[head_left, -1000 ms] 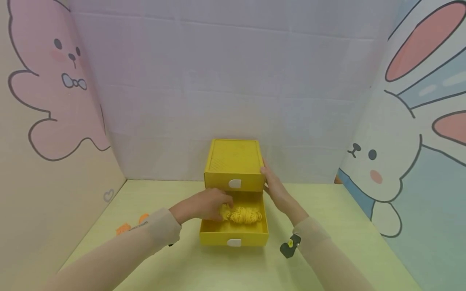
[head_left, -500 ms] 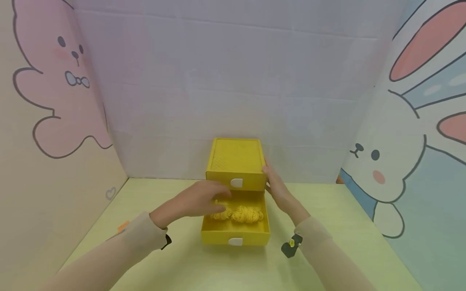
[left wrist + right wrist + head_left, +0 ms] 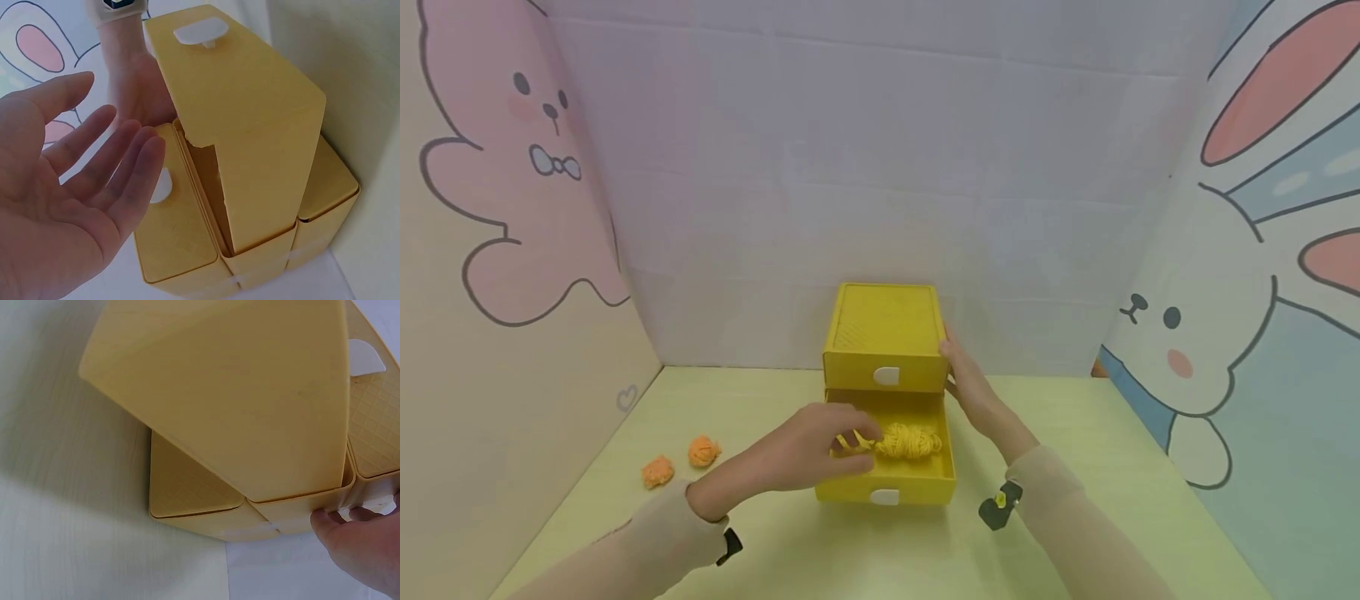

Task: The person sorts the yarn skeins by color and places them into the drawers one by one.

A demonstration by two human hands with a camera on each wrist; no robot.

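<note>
A yellow drawer cabinet (image 3: 889, 317) stands at the back of the table with one drawer (image 3: 917, 490) pulled out under the top one. In that drawer lies a bundle of yellow yarn (image 3: 908, 442); a second yellow bundle (image 3: 863, 447) beside it is mostly hidden by fingers. My left hand (image 3: 808, 446) hovers over the drawer's left side, fingers loosely bent and apart; the palm (image 3: 62, 237) is bare in the left wrist view. My right hand (image 3: 972, 387) rests against the cabinet's right side, its thumb near the front edge.
Two orange yarn balls, one nearer the drawer (image 3: 703, 451) and one farther left (image 3: 658, 472), lie on the table left of the cabinet. A pale back wall (image 3: 880, 167) and printed side walls enclose the table. The pulled-out drawer juts toward me.
My left hand has lifted off the left yellow bundle, moved left and come toward me. The orange balls have come fully into view beyond the sleeve. My right hand stays on the cabinet.
</note>
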